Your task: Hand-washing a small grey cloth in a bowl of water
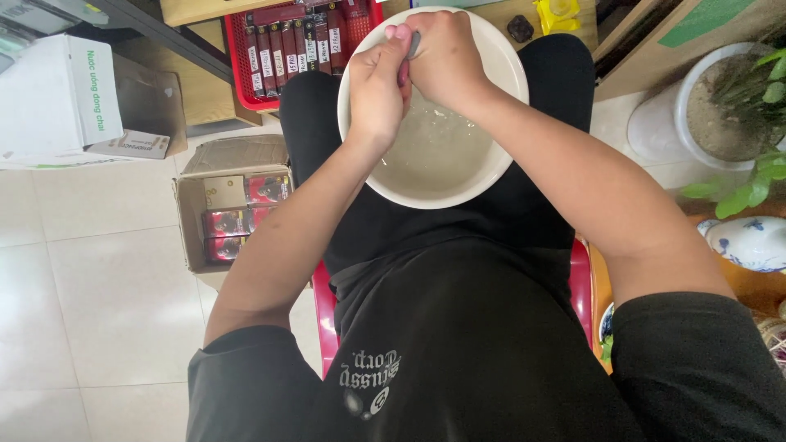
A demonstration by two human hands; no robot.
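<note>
A large white basin (pixel 483 176) rests on my lap and holds cloudy water with small pale bits in it. Both hands are over its far half, pressed close together. My left hand (pixel 378 88) is curled and my right hand (pixel 444 56) is closed beside it. Between them they pinch a small greyish thing (pixel 414 42); what it is I cannot tell, since the fingers hide most of it.
I sit on a red plastic chair (pixel 581 278) in dark clothes. An open cardboard box (pixel 190 221) with red packets stands on the tiled floor at left, a red basket (pixel 237 57) of red packets ahead. A white potted plant (pixel 720 106) and a blue-and-white ceramic piece (pixel 749 241) are at right.
</note>
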